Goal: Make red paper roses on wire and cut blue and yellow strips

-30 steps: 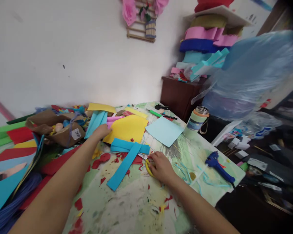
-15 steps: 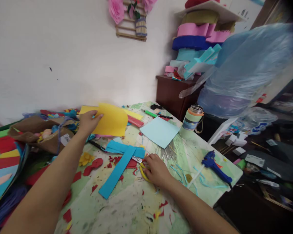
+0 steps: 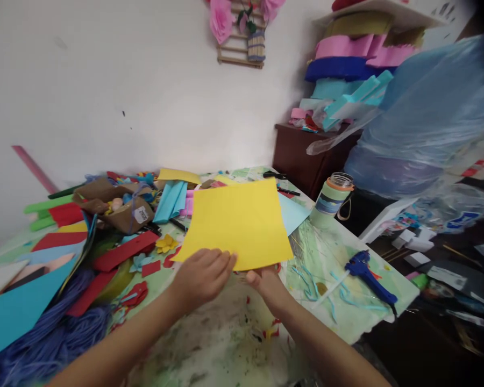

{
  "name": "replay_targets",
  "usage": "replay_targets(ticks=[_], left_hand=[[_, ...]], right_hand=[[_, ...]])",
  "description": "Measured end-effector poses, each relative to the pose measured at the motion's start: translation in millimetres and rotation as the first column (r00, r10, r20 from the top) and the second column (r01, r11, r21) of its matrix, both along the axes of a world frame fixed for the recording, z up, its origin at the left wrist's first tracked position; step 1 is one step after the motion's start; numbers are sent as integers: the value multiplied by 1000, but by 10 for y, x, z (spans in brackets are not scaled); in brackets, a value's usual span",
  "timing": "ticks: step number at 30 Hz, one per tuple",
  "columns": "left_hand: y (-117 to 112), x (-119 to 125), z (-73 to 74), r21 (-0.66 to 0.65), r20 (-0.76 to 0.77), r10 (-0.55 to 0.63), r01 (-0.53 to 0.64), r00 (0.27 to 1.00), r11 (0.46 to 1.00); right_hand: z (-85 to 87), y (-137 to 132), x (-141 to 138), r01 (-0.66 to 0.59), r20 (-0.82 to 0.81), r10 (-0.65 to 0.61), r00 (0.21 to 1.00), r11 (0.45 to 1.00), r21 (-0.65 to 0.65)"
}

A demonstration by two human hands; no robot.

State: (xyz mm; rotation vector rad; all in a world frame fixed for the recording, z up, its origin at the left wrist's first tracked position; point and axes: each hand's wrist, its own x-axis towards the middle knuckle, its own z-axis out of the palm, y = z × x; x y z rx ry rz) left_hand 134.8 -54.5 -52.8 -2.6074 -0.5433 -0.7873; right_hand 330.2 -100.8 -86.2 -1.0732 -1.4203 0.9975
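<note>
A large yellow foam sheet (image 3: 236,223) hangs tilted in front of me above the paint-stained craft table (image 3: 347,285). My left hand (image 3: 201,277) grips its lower edge, and my right hand (image 3: 268,282) pinches the same edge further right, thumb on top. The sheet's far corner overlaps a pale blue sheet (image 3: 294,212). Yellow-handled scissors and turquoise strips do not show; the yellow sheet and my hands may hide them. A blue glue gun (image 3: 367,277) lies to the right of my right hand.
A brown paper bag (image 3: 123,212), turquoise paper (image 3: 170,201), red foam pieces and blue yarn (image 3: 52,328) crowd the table's left side. A striped bottle (image 3: 333,194) stands on the right edge. Beyond it, a large plastic bag (image 3: 423,118) bulges beside a dark cabinet (image 3: 306,156).
The yellow sheet has risen from the table and now spans both hands. My right hand has moved off the scissors to the sheet's edge. The turquoise strips no longer show.
</note>
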Motion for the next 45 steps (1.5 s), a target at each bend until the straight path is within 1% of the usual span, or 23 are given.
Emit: replay_targets(ticks=[2,3,5,7,9,11,12,14,17,18,20,23,26,28,30,33,36,38,41,43,45], left_hand=[[-134,101,-64,86,-60,-24,29,998,996],[-179,136,-86,104,-73,-26,34,997,994],[-237,178,-118,109,-78,-19,27,997,994],[-267,184,-143,93,-67,10,-3,998,996],[-275,152,-173,88,-44,57,-53,997,995],[-256,73,-209,89,-13,93,-92,996,992],[-238,15,-226,90,5,101,-101,995,991],[-188,-131,-246,94,48,107,-111,993,989],[-134,-375,-223,126,154,143,-163,978,979],[-136,-447,-203,145,179,155,-181,972,973],[-181,-557,-164,189,193,169,-206,966,960],[-331,-643,-147,243,154,132,-167,979,955],[-496,-680,-201,240,73,89,-104,993,965],[-578,-709,-258,213,16,84,-85,996,973],[-640,-751,-321,179,-31,80,-73,996,981],[-727,-829,-411,138,-88,38,-25,995,990],[-837,-913,-504,94,-103,-6,16,995,995],[-918,-979,-579,50,-91,-11,16,996,999],[-1031,-1104,-718,-48,-78,16,-19,997,999],[-1097,-1197,-821,-118,-64,55,-62,996,991],[-1161,-1283,-919,-181,-44,107,-114,993,977]], right_hand=[[28,-51,-76,42,-159,-64,985,990,-133],[12,-56,-101,77,-232,-123,965,977,-200],[-62,-35,-124,140,-353,-242,904,946,-292],[-147,6,-117,162,-434,-308,847,926,-340],[-195,42,-79,207,-448,-367,815,907,-366],[-184,66,-7,276,-440,-424,791,891,-361],[-159,74,43,297,-450,-434,781,891,-343],[-91,91,168,278,-509,-398,763,913,-298],[-2,128,379,97,-608,-245,755,959,-266],[12,143,439,22,-621,-188,761,964,-265],[15,165,515,-71,-635,-123,762,960,-271],[-19,161,489,-98,-654,-112,748,956,-276],[-60,98,336,-132,-643,-93,760,947,-292],[-82,45,220,-180,-634,-61,771,934,-309],[-101,3,128,-199,-632,-52,773,926,-319],[-128,-26,71,-166,-620,-83,780,928,-332],[-167,-45,111,-96,-573,-140,807,927,-362],[-204,-78,173,-31,-497,-163,852,933,-359],[-277,-172,290,50,-349,-154,924,955,-291],[-333,-250,366,78,-246,-142,959,965,-252],[-389,-327,421,80,-111,-108,988,970,-228]])
